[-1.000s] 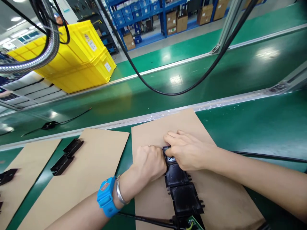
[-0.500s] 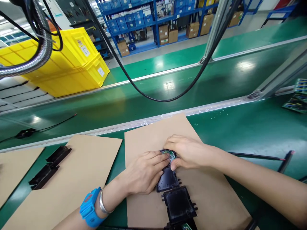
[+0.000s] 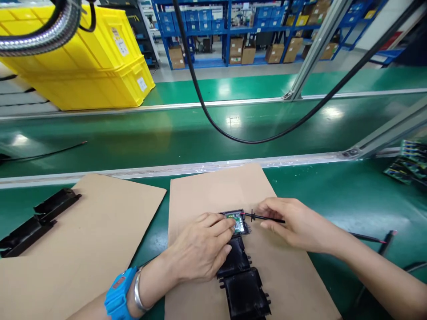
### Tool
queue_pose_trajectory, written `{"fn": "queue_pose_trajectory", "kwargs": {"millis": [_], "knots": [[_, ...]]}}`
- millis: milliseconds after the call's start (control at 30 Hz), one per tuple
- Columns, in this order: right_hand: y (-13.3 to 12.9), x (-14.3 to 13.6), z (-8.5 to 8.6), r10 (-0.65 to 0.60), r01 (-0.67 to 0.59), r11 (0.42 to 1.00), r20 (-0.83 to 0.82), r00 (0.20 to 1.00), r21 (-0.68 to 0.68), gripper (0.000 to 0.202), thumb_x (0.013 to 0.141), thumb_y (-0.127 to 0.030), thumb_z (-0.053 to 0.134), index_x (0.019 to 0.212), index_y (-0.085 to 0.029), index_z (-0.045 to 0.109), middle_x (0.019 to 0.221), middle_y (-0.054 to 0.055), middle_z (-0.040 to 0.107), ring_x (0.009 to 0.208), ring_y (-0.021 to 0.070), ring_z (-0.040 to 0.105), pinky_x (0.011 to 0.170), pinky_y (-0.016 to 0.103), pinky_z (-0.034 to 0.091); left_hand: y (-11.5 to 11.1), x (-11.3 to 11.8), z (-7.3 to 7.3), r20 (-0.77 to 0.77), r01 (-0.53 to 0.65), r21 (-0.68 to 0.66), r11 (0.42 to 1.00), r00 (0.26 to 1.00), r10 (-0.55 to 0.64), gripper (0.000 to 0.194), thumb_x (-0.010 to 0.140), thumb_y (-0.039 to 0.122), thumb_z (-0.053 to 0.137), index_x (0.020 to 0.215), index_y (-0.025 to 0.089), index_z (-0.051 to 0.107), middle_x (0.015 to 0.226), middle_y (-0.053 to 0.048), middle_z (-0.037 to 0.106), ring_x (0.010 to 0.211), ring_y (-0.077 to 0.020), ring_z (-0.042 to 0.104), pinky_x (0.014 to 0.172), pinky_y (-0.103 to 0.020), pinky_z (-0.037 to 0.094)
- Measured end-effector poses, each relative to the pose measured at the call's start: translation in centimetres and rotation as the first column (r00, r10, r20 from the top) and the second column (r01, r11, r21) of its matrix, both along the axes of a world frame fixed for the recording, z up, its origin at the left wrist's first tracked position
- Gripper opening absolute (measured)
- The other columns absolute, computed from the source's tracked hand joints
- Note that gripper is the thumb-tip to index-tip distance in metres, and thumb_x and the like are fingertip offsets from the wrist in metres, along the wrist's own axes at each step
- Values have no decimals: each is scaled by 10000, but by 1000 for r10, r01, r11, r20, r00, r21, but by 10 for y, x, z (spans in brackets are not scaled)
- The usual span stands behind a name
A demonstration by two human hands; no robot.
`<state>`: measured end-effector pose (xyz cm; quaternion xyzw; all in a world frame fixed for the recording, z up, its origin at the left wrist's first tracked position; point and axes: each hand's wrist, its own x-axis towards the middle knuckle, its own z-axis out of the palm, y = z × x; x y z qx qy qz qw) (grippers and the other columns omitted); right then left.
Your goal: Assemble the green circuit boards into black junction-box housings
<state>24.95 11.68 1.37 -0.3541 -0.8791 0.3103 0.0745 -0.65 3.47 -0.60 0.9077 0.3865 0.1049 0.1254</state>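
My left hand lies over a black plastic case, its fingertips pressing on the green circuit board inside. Part of the case is hidden under those fingers. A short black cable with a collar and a red wire end runs from the board's right side. Around this cable my right hand curls, thumb below and fingers above. Two more black cases, a nearer one and a middle one, line up toward me on the cardboard sheet.
Black plastic housings sit on another cardboard sheet at left. Stacked circuit boards stand at far right. A hanging black cable loops across the front. Yellow bins rest beyond the metal rail.
My right hand has moved right, off the circuit board, to the short black cable, now in view. My left hand stays on the case. The camera view has shifted and levelled.
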Motion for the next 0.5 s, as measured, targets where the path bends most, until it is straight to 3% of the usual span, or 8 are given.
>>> {"fn": "queue_pose_trajectory", "kwargs": {"millis": [133, 300, 500], "knots": [[-4, -3, -4, 23, -21, 999, -55, 998, 45, 227, 931, -140, 413, 1020, -178, 619, 974, 65, 667, 886, 188, 615, 798, 325, 470, 1, 2, 2, -12, -6, -30, 1000, 1000, 6, 296, 947, 288, 441, 1157, 142, 589, 1356, -86, 562, 1131, -269, 542, 985, -436, 450], [6, -18, -2, 219, -219, 975, -2, 976, -16, 211, 913, -96, 430, 934, -193, 617, 860, 21, 635, 819, 157, 584, 736, 275, 441, -1, 4, 4, -43, -17, -36, 999, 999, 15, 316, 948, 290, 438, 1189, 138, 574, 1351, -90, 562, 1123, -275, 531, 984, -452, 441], [16, -23, 6, 259, -271, 960, 139, 956, 76, 203, 866, -71, 442, 825, -185, 605, 832, 18, 647, 766, 151, 594, 679, 259, 404, 0, 2, -1, -34, 22, 15, 1000, 999, -21, 256, 940, 262, 448, 1110, 144, 598, 1347, -72, 553, 1068, -263, 516, 925, -436, 464]]}}
